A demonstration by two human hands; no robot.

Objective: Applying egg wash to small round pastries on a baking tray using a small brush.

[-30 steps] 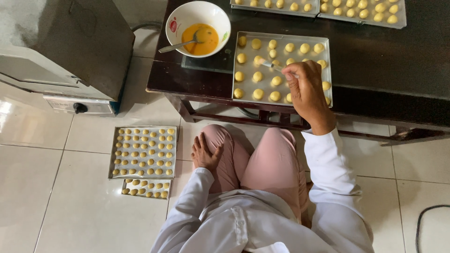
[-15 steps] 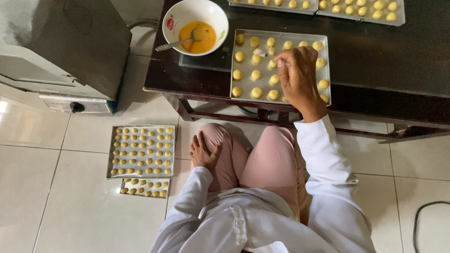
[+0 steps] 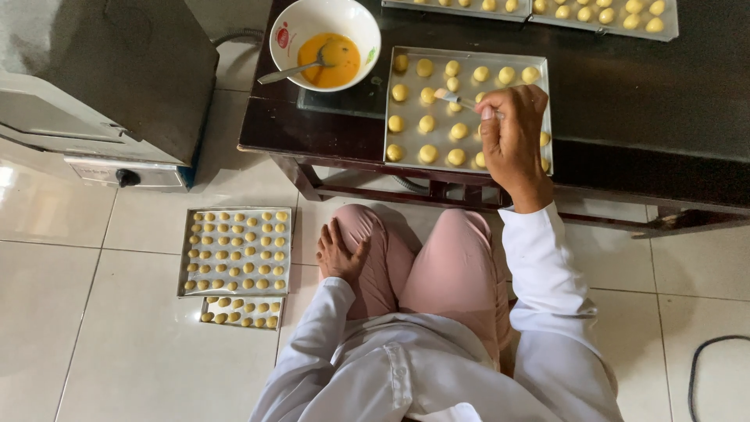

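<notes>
The right hand (image 3: pixel 512 133) is hovering over a metal baking tray (image 3: pixel 469 56) on the dark table (image 3: pixel 641 94), its thumb and fingers pinching the handle of a small brush (image 3: pixel 453 98) whose pale tip is touching one of the yellow dough balls (image 3: pixel 427 123) near the middle of the tray. The left hand (image 3: pixel 340 254) is lying flat on the person's knee, fingers loosely spread, holding nothing. Just beside the tray's upper left corner a white bowl (image 3: pixel 293 27) of orange egg wash is standing, a spoon (image 3: pixel 293 70) leaning in it with the handle sticking out over the rim toward the table edge. On the tiled floor, two more trays of small dough balls (image 3: pixel 234 250) are lying close to the person's left leg, and a grey oven (image 3: pixel 101 86) is standing beyond them. The risks look plain enough: the tray on the table is sitting right at the near edge, so a heavy press of the wrist could tip or slide it off — and a loaded brush could be dripping wash onto the metal between the balls, where it would likely scorch. A reach toward the bowl could be catching that protruding spoon handle. The floor trays are exposed too — a shifting foot or knee could be crushing them.
</notes>
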